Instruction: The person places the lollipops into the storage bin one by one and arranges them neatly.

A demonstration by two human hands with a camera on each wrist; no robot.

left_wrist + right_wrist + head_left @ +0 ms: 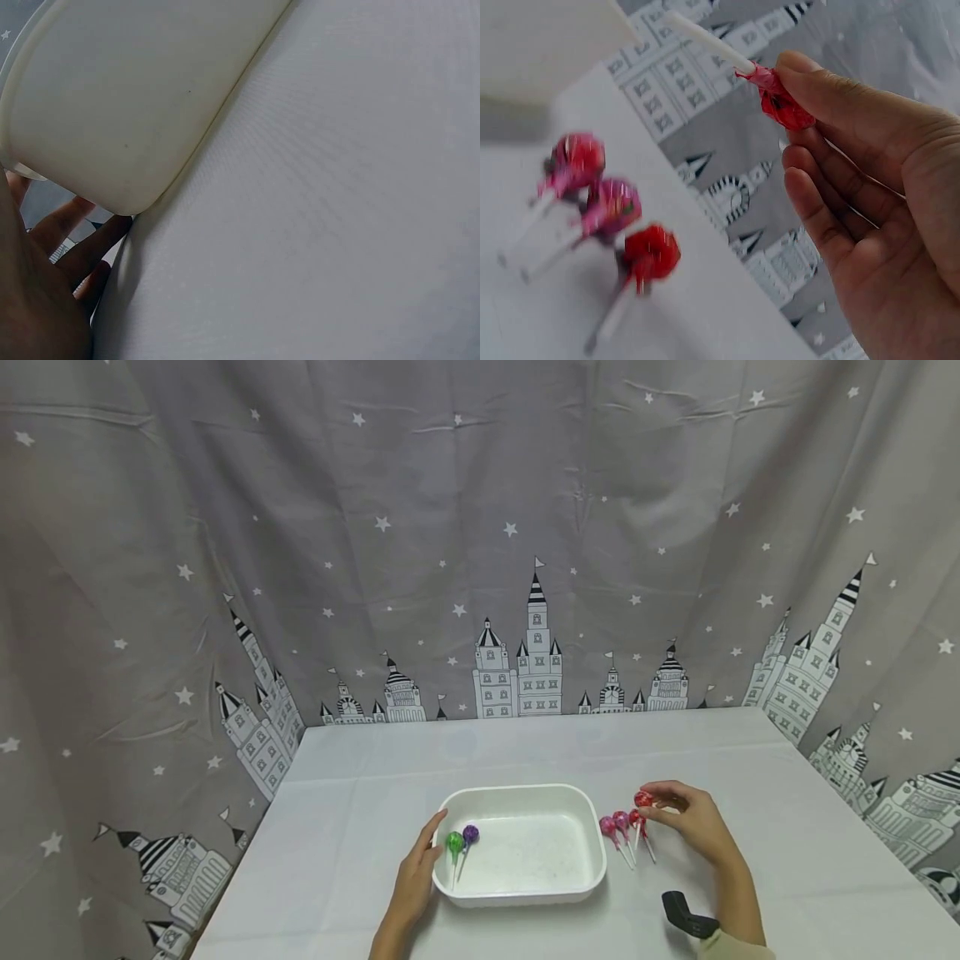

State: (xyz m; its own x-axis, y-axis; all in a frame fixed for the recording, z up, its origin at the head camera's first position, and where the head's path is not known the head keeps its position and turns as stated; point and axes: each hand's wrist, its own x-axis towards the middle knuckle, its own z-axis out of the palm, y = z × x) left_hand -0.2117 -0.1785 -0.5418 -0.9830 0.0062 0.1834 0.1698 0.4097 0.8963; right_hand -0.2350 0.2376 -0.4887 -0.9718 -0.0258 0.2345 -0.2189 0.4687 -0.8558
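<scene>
The right hand pinches a red lollipop by its wrapped head, thumb against fingers; in the right wrist view it is raised above the desk, its white stick pointing away from the palm. The left hand has its fingers spread and extended, touching the left end of a white tray. Just beside the tray's right end, three more lollipops lie close together on the desk: a pink one, a pink-and-red one and a second red one. Inside the tray, near its left end, lie a green lollipop and a purple lollipop, side by side. A black device sits at the right wrist, by a beige sleeve. Behind the desk hangs a grey curtain printed with stars and castles.
</scene>
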